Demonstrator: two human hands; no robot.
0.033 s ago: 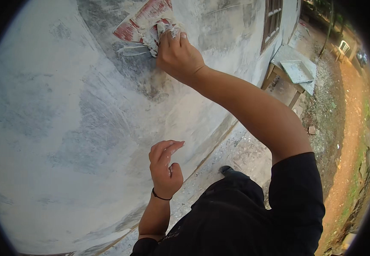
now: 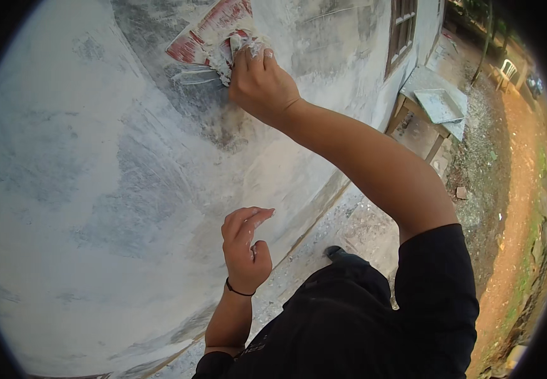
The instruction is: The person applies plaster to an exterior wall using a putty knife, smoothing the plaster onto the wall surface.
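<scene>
Right hand [image 2: 262,85] tight-fingered on red scraper [image 2: 221,24], left hand [image 2: 246,259] half-curled, empty (shallow white-smeared tray [image 2: 436,104] well apart)

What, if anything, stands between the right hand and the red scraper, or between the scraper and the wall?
No separate object is visible in between. The right hand grips the red scraper, with whitish paste smeared where they meet. The scraper is at the wall; whether paste lies beneath it is hidden.
</scene>
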